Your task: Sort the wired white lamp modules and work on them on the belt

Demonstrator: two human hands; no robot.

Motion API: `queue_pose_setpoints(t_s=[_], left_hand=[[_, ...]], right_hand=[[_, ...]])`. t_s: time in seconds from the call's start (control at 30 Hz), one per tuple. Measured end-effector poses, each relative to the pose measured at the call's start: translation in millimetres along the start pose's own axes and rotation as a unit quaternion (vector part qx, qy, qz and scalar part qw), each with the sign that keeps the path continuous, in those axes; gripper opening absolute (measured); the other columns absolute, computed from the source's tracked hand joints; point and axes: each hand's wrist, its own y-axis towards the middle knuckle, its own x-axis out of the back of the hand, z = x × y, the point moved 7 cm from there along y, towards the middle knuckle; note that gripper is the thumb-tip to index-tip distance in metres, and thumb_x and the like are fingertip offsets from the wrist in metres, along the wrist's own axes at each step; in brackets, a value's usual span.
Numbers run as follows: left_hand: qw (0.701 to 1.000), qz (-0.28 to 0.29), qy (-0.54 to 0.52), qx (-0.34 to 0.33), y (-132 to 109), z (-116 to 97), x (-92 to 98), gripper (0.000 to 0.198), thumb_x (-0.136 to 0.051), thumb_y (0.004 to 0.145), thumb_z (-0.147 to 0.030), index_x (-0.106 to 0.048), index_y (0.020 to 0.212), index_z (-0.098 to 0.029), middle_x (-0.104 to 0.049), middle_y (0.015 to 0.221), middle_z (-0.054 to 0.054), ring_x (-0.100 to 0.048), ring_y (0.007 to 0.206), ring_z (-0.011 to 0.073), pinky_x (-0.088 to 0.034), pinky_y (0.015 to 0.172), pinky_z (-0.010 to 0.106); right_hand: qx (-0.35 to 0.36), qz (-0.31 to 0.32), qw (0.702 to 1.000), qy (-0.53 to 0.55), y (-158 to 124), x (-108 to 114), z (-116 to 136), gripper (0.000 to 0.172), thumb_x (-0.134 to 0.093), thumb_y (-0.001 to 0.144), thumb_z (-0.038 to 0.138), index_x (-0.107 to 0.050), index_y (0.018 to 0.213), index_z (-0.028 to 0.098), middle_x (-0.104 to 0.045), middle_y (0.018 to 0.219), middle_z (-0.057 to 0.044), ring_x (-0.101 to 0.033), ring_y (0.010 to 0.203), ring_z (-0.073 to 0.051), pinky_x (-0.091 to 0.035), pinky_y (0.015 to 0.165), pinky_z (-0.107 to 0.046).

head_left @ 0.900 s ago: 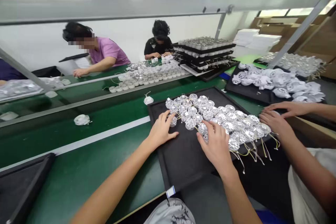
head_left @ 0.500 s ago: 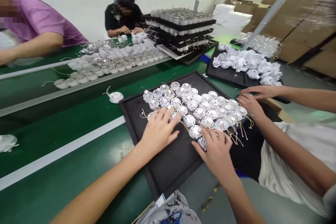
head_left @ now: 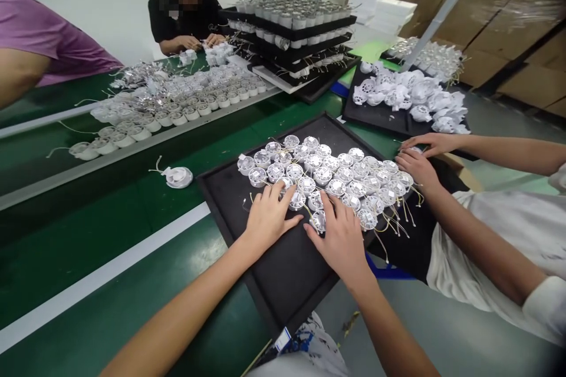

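The round white parts [head_left: 322,179] are lying packed close together on a black tray [head_left: 274,271], with thin yellow wires poking out around them, and the tray is sitting at the edge of the green belt [head_left: 110,218], right in front of the person. The left hand [head_left: 269,218] is lying open with its fingers spread, and its fingertips are pressing on the parts near the tray's middle. The right hand [head_left: 340,241] is open too, with its fingers spread over the parts just beside the left hand. Neither hand is pinching anything. The right hand has slid closer to the left hand than it was a moment ago, and one part is now sitting in the small gap between them. At the tray's right corner, another person's two hands [head_left: 418,156] are reaching in from the side, one just above the other. One loose part [head_left: 177,177] is lying on the belt, a bit farther from the tray than before. Past it, white covers [head_left: 411,97] are heaped on another tray, and a person in a black shirt [head_left: 181,17] is working across the belt.
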Motion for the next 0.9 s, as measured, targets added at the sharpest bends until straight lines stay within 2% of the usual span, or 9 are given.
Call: queue_pose_setpoints(t_s=[0.13, 0.23, 0.4, 0.57, 0.7, 0.8, 0.9], left_hand=[[0.999, -0.006, -0.007, 0.049, 3, 5, -4.5, 0.079, -0.070, 0.096, -0.053, -0.039, 0.161, -0.021, -0.048, 0.159, 0.018, -0.056, 0.131, 0.0359, -0.057, 0.097, 0.047], [0.998, -0.004, -0.020, 0.062, 7, 6, -4.9, 0.085, -0.072, 0.093, -0.055, -0.037, 0.162, -0.021, -0.043, 0.163, 0.017, -0.057, 0.132, 0.0366, -0.059, 0.096, 0.046], [0.997, 0.018, -0.043, 0.057, 12, 6, -1.5, 0.076, -0.073, 0.091, -0.047, -0.042, 0.157, -0.025, -0.046, 0.159, 0.014, -0.063, 0.125, 0.0324, -0.061, 0.089, 0.041], [0.996, 0.048, -0.061, 0.052, 16, 8, -0.9, 0.085, -0.078, 0.085, -0.049, -0.040, 0.156, -0.024, -0.044, 0.158, 0.016, -0.059, 0.128, 0.0359, -0.062, 0.084, 0.041], [0.995, 0.059, -0.055, 0.050, 17, 5, -1.0, 0.089, -0.079, 0.084, -0.047, -0.037, 0.157, -0.022, -0.038, 0.163, 0.017, -0.056, 0.130, 0.0378, -0.062, 0.086, 0.044], [0.995, 0.070, -0.051, 0.041, 8, 2, 2.1, 0.084, -0.079, 0.083, -0.044, -0.041, 0.154, -0.021, -0.038, 0.164, 0.017, -0.057, 0.127, 0.0369, -0.063, 0.086, 0.042], [0.994, 0.098, -0.046, 0.035, -5, 0, 5.2, 0.082, -0.081, 0.081, -0.046, -0.045, 0.149, -0.020, -0.041, 0.160, 0.018, -0.062, 0.117, 0.0364, -0.063, 0.080, 0.043]], right_hand=[[-0.009, 0.010, 1.000, 0.010, 12, -10, 1, 0.063, -0.055, 0.104, 0.048, -0.042, 0.161, 0.022, -0.054, 0.154, -0.018, -0.064, 0.125, -0.036, -0.059, 0.088, -0.043], [-0.011, 0.008, 1.000, 0.022, 11, -10, -3, 0.054, -0.054, 0.104, 0.044, -0.051, 0.155, 0.026, -0.057, 0.150, -0.015, -0.072, 0.110, -0.030, -0.061, 0.074, -0.036], [0.052, 0.040, 0.997, 0.048, 9, -4, -3, 0.045, -0.054, 0.105, 0.040, -0.057, 0.148, 0.029, -0.063, 0.140, -0.010, -0.074, 0.099, -0.024, -0.060, 0.073, -0.033], [0.028, 0.048, 0.998, -0.001, 17, -4, 5, 0.057, -0.055, 0.105, 0.045, -0.046, 0.158, 0.027, -0.066, 0.141, -0.009, -0.074, 0.105, -0.027, -0.056, 0.065, -0.034], [0.021, 0.040, 0.998, -0.034, 19, -5, 9, 0.048, -0.049, 0.109, 0.045, -0.051, 0.155, 0.032, -0.069, 0.140, -0.004, -0.076, 0.097, -0.024, -0.052, 0.061, -0.034], [0.062, 0.043, 0.997, -0.026, 15, -4, 6, 0.044, -0.048, 0.110, 0.045, -0.055, 0.152, 0.034, -0.069, 0.141, -0.003, -0.076, 0.096, -0.022, -0.051, 0.061, -0.033], [0.134, 0.061, 0.989, -0.008, 7, -3, 6, 0.044, -0.048, 0.110, 0.045, -0.056, 0.152, 0.033, -0.069, 0.142, -0.003, -0.076, 0.103, -0.022, -0.052, 0.063, -0.031]])
